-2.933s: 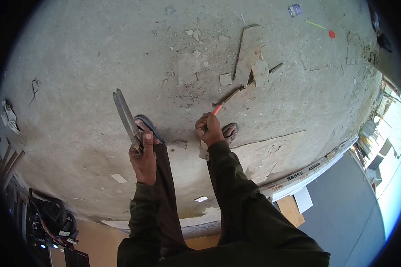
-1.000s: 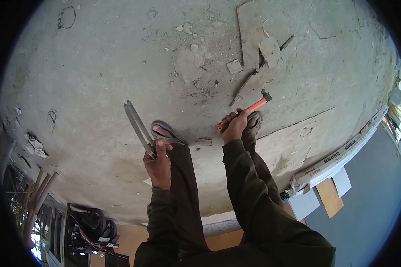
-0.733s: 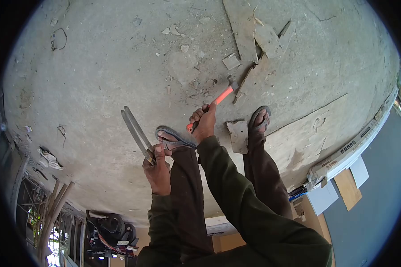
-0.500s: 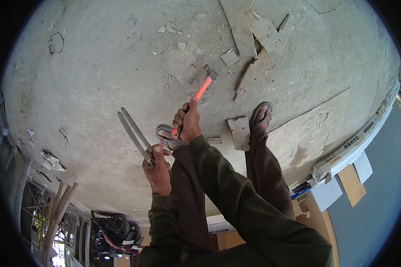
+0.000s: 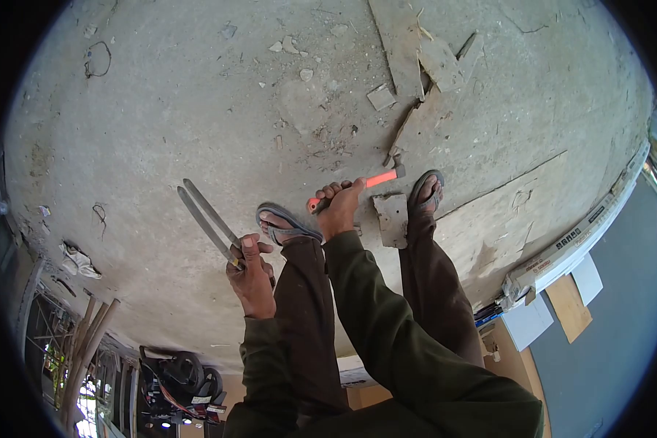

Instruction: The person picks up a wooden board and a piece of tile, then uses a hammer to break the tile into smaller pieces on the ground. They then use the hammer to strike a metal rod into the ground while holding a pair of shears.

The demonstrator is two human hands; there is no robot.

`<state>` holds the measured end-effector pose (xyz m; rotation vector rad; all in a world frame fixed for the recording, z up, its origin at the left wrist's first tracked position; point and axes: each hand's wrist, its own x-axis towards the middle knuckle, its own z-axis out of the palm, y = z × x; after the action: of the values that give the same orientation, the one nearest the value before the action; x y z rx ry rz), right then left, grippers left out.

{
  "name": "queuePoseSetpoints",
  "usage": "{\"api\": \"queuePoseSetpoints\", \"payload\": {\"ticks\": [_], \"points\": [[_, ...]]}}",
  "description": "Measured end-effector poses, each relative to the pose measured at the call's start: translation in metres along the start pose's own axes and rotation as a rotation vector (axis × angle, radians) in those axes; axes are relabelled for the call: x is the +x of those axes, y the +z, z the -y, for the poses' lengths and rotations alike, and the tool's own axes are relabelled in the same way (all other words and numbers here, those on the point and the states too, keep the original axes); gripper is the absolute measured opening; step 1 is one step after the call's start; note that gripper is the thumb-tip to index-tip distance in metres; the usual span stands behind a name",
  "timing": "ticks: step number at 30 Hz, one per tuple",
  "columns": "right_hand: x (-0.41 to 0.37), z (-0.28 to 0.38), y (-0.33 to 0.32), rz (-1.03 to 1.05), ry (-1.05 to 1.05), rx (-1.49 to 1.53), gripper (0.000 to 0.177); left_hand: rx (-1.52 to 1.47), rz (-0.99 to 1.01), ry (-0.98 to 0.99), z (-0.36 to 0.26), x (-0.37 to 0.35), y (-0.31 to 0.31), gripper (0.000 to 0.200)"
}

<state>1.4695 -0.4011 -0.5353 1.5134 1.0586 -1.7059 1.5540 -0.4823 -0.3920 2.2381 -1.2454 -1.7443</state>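
My left hand (image 5: 253, 277) is closed around the lower ends of two long grey metal bars (image 5: 206, 219) with tapered tips, which look like chisels. They point up and to the left, slightly fanned apart, and a bit of yellow shows by my fingers. In my right hand (image 5: 339, 208) is a claw hammer (image 5: 382, 178), gripped by its orange and black handle. Its dark head points right, close to a broken board piece (image 5: 392, 219) lying between my feet. My fingers hide the middle of the handle.
Broken board sheets (image 5: 416, 124) and rubble (image 5: 328, 135) lie on the concrete floor (image 5: 160, 131) ahead. A larger sheet (image 5: 507, 204) lies to the right, near long packaged boxes (image 5: 562, 252). Lower left are wooden poles (image 5: 87, 358) and a motorcycle (image 5: 182, 387).
My right hand has shifted right and down, and the hammer has swung from pointing up to pointing right. The bars in my left hand have tilted slightly further left.
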Motion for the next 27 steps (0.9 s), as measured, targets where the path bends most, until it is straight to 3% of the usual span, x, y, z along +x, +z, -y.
{"api": "queuePoseSetpoints", "payload": {"ticks": [1, 2, 3, 5, 6, 9, 10, 11, 14, 15, 17, 18, 19, 21, 22, 24, 26, 27], "points": [[0.001, -0.002, 0.009, 0.027, 0.052, -0.03, 0.042, -0.006, 0.0, -0.005, 0.003, 0.0, -0.001, 0.038], [-0.009, 0.0, 0.02, 0.249, 0.231, -0.345, 0.042, -0.006, 0.0, -0.018, 0.006, -0.001, -0.002, 0.038], [-0.007, 0.004, 0.015, 0.245, 0.228, -0.346, 0.042, -0.007, 0.004, -0.022, 0.006, -0.002, -0.003, 0.038], [-0.001, 0.011, 0.005, 0.14, 0.006, -0.261, 0.042, 0.01, 0.015, -0.031, 0.003, -0.001, -0.006, 0.038], [-0.001, 0.012, 0.011, 0.151, 0.003, -0.272, 0.042, -0.005, 0.01, -0.027, 0.002, 0.0, -0.005, 0.038], [-0.003, 0.009, 0.017, -0.079, -0.051, 0.016, 0.043, -0.032, 0.012, -0.005, 0.005, 0.001, -0.008, 0.042], [-0.007, 0.01, 0.013, 0.205, 0.251, -0.462, 0.043, -0.019, 0.013, -0.006, 0.009, 0.0, -0.007, 0.042], [-0.007, 0.012, 0.01, 0.198, 0.245, -0.458, 0.043, -0.001, 0.018, -0.007, 0.01, -0.001, -0.007, 0.042], [-0.005, 0.014, 0.002, 0.058, -0.068, -0.223, 0.042, 0.011, 0.018, -0.007, 0.003, -0.001, -0.009, 0.041], [-0.004, 0.011, 0.005, 0.06, -0.061, -0.234, 0.042, 0.006, 0.007, -0.011, 0.004, -0.003, -0.01, 0.041], [0.001, 0.006, 0.015, -0.013, 0.025, -0.136, 0.042, -0.028, -0.022, 0.01, 0.005, -0.002, -0.009, 0.04], [-0.015, 0.006, 0.023, 0.222, 0.218, -0.509, 0.042, -0.032, -0.02, 0.008, 0.005, -0.001, -0.007, 0.04], [-0.017, 0.011, 0.02, 0.213, 0.219, -0.509, 0.042, -0.017, 0.003, -0.007, 0.006, -0.001, -0.008, 0.04], [-0.023, 0.025, 0.013, 0.24, 0.03, -0.652, 0.039, -0.011, 0.016, -0.026, 0.006, -0.005, -0.01, 0.039], [-0.017, 0.025, 0.001, 0.166, -0.185, -0.706, 0.035, -0.047, 0.004, -0.032, 0.004, -0.006, -0.009, 0.037], [0.021, 0.032, -0.049, 0.148, -0.942, -1.172, 0.03, -0.106, -0.014, -0.034, 0.001, -0.004, -0.007, 0.034], [0.019, 0.064, -0.068, 0.167, -0.901, -1.439, 0.022, -0.135, -0.027, -0.047, 0.006, -0.006, -0.009, 0.034], [0.007, 0.083, -0.06, 0.244, -0.987, -1.692, 0.018, -0.156, -0.04, -0.051, 0.008, -0.006, -0.01, 0.034]]}}
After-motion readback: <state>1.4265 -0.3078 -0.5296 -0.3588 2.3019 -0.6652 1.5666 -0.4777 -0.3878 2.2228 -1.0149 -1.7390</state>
